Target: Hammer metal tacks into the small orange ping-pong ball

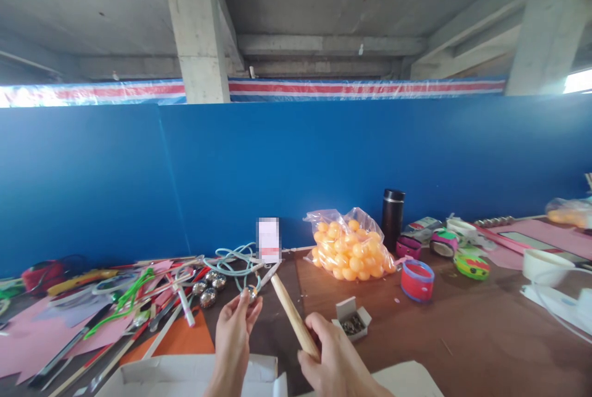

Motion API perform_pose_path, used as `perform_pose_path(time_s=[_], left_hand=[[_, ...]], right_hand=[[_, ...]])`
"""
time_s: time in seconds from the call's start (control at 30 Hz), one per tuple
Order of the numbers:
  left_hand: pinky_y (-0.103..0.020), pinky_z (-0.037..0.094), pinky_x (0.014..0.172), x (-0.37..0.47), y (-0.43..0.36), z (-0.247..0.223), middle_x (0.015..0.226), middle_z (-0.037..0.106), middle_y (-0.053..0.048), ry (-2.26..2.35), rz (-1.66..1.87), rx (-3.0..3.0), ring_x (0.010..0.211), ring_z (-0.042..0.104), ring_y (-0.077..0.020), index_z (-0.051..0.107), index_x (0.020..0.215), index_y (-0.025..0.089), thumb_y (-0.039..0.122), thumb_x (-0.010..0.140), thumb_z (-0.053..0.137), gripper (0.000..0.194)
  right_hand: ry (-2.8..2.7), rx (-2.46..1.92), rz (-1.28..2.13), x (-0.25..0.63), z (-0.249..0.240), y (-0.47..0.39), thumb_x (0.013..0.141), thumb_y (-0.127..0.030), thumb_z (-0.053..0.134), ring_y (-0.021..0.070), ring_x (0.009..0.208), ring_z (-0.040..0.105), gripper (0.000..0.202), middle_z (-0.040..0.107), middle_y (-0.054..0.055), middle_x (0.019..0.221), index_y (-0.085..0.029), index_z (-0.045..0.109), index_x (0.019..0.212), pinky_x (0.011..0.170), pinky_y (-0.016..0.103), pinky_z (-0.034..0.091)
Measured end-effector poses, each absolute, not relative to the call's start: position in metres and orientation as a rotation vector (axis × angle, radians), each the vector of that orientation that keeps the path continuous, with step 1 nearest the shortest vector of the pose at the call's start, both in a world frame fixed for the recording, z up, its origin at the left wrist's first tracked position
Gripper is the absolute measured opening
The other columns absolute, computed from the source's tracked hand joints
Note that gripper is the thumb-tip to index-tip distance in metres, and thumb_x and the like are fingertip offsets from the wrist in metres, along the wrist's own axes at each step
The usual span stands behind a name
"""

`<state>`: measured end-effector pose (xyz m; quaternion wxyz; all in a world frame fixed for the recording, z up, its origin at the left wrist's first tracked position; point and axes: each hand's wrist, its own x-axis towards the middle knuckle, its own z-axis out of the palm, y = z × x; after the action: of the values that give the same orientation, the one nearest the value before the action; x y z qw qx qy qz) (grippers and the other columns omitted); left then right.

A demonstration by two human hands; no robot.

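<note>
My left hand (234, 328) is closed, with its thumb and fingertips pinching a shiny metal ball (252, 293). My right hand (333, 352) wraps round the light wooden handle of a hammer (294, 315). Its narrow grey head points towards the ball; whether the two touch, I cannot tell. Several more shiny metal balls (208, 297) lie to the left of my left hand. Behind the held ball a loop of pale blue cord (231, 258) is coiled on the table. A small open box (352, 322) of little metal pieces sits beyond my right hand.
A clear bag of orange balls (349, 252) stands beside a black flask (393, 218). Pens, paper and tools, among them a green wire (121, 301), clutter the left. White cardboard (185, 372) lies at the near edge. Tape rolls, including a red one (417, 281), are rightward.
</note>
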<state>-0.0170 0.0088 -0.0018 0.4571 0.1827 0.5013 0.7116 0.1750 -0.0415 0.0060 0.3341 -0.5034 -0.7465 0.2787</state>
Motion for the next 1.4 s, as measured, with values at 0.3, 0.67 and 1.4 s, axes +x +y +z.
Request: perform_pose_path(time_s=[0.3,0.67,1.4], left_hand=[[-0.031,0.055,0.075,-0.0162,0.0105,-0.0024,0.077,0.063,-0.009,1.22,1.743,0.438,0.073,0.066,-0.0185,0.055,0.083,0.008,0.012,0.075,0.061,0.011],[-0.031,0.054,0.076,-0.0122,0.0076,0.0054,0.075,0.063,-0.008,1.234,1.754,0.415,0.071,0.066,-0.0175,0.054,0.081,0.008,0.01,0.076,0.059,0.008],[-0.03,0.055,0.073,-0.0141,0.0093,-0.0019,0.076,0.063,-0.009,1.232,1.699,0.452,0.073,0.066,-0.0194,0.053,0.084,0.008,0.014,0.074,0.063,0.015]], right_hand=[[-1.965,-1.322,0.677,0.1735,0.0041,-0.0403,0.064,-0.011,0.044,0.0099,0.06,0.042,0.014,0.045,-0.003,0.064,-0.019,0.038,0.073,0.055,0.018,0.029],[-1.981,-1.317,0.667,0.1724,0.0039,-0.041,0.064,-0.011,0.044,0.0093,0.058,0.041,0.014,0.045,-0.004,0.062,-0.02,0.038,0.074,0.053,0.017,0.028],[-1.995,-1.338,0.625,0.1702,0.0024,-0.042,0.061,-0.009,0.044,0.0095,0.057,0.042,0.017,0.044,-0.004,0.062,-0.02,0.037,0.073,0.054,0.018,0.028]])
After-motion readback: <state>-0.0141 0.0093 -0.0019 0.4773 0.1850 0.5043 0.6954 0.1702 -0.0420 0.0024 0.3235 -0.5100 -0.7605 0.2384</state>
